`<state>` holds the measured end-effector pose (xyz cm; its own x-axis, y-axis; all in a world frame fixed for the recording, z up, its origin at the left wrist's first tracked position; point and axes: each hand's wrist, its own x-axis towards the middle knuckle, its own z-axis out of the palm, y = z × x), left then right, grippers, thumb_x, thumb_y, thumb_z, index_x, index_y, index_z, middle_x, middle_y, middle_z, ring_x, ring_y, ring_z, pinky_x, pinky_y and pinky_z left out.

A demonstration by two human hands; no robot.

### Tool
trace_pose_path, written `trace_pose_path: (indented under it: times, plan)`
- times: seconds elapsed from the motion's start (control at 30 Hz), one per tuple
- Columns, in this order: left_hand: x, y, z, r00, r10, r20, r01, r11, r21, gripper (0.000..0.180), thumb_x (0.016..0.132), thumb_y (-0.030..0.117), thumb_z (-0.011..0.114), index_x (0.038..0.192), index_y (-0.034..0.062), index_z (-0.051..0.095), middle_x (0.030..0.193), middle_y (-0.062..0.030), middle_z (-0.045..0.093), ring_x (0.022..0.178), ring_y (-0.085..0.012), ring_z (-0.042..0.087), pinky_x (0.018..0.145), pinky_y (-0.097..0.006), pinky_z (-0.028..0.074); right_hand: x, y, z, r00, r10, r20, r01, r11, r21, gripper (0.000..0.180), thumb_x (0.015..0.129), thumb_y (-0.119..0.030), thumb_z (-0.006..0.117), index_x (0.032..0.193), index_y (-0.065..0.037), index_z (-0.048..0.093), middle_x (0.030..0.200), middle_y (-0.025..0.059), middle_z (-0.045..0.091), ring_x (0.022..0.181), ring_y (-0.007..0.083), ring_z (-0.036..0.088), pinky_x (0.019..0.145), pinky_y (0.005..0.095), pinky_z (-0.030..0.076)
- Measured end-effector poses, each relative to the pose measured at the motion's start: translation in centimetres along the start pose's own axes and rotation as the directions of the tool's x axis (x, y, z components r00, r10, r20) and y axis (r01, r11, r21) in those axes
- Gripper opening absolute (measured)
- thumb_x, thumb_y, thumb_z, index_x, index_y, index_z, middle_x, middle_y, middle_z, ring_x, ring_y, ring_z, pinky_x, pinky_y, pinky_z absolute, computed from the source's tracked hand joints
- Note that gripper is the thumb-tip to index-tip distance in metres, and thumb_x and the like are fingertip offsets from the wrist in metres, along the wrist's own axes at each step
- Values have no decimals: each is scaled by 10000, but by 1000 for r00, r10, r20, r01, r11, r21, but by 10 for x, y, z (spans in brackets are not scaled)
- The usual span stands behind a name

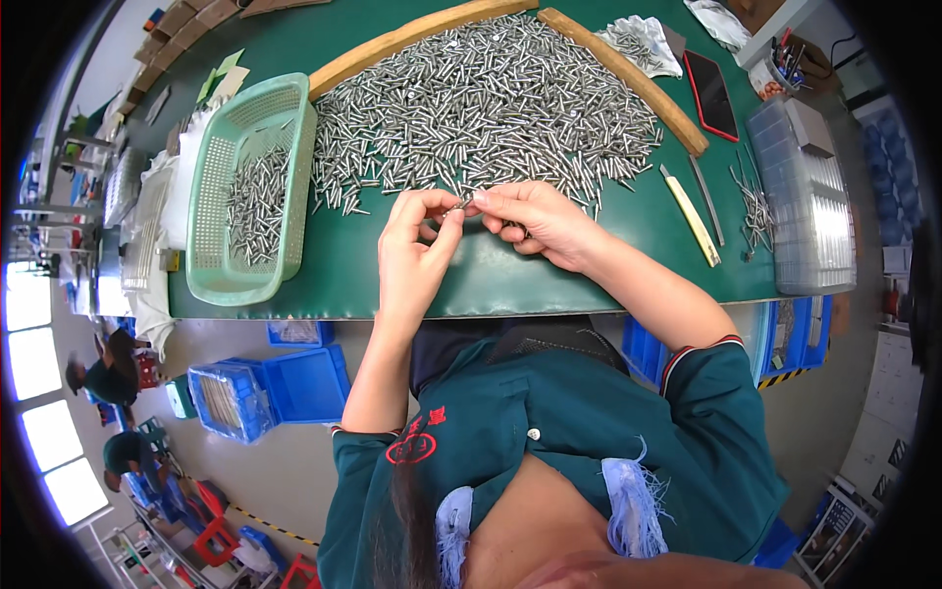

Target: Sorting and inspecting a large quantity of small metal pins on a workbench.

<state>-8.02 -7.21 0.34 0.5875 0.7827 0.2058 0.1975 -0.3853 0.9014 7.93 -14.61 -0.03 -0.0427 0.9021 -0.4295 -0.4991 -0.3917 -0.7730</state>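
Note:
My two hands meet over the near edge of a large pile of small silvery metal pins (481,108) on the green table. My left hand (414,245) is closed, its thumb and forefinger pinching a small metal pin (459,206). Thumb and forefinger of my right hand (548,224) close on the same spot, at the pin's other end. Something dark, perhaps more pins, shows under the curled fingers of the right hand; I cannot make out how many. Left of my hands stands a pale green perforated plastic basket (199,226) with a heap of similar pins inside.
Wooden strips (628,79) border the pile at the back. To the right lie a yellow cutter knife (692,216), a metal strip (705,201), a red-edged phone (711,96), thin metal rods (754,218) and a clear plastic organizer (800,196). Blue bins (306,383) stand below the table.

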Motion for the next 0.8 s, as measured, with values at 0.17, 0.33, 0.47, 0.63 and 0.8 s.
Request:
trace_pose_path:
  times: [0.17, 0.33, 0.47, 0.63, 0.8]
  plan:
    - [-2, -5, 5, 999, 43, -20, -43, 999, -32, 108, 813, 13, 609, 920, 17, 598, 912, -20, 546, 758, -61, 512, 616, -177, 400, 0, 1, 0, 1000, -21, 17, 22, 999, -27, 199, 879, -285, 581, 829, -93, 588, 689, -66, 480, 506, -17, 350, 372, 133, 195]
    - [-4, -9, 9, 997, -75, 35, 83, 936, -343, 111, 829, 28, 611, 939, 19, 621, 916, -23, 545, 721, -67, 538, 582, -179, 426, 1, 4, -1, 999, -8, 39, 9, 999, -37, 232, 862, -309, 604, 777, -94, 575, 661, -66, 471, 491, -13, 340, 373, 145, 189]
    - [-5, -10, 8, 993, -99, 59, 114, 921, -372, 104, 835, 30, 607, 937, 12, 618, 917, -20, 544, 726, -63, 538, 588, -172, 423, 2, 5, -3, 999, -21, 50, 24, 998, -61, 279, 851, -347, 615, 752, -90, 576, 635, -67, 467, 476, -9, 331, 374, 157, 186]
    - [-4, -10, 8, 996, -84, 39, 93, 911, -401, 113, 825, 23, 614, 938, 18, 624, 900, -25, 549, 722, -71, 546, 587, -180, 425, 1, 3, -3, 999, -4, 47, 9, 994, -110, 257, 893, -328, 557, 809, -87, 590, 680, -62, 480, 500, -8, 348, 376, 148, 202]
    - [-5, 5, 3, 997, 71, 21, -71, 997, -16, 169, 789, 42, 652, 958, 41, 637, 847, -42, 551, 716, -101, 559, 593, -204, 437, -1, 3, 0, 996, -31, 79, 47, 977, -209, 275, 900, -344, 541, 825, -86, 604, 669, -60, 478, 501, -8, 349, 378, 149, 208]
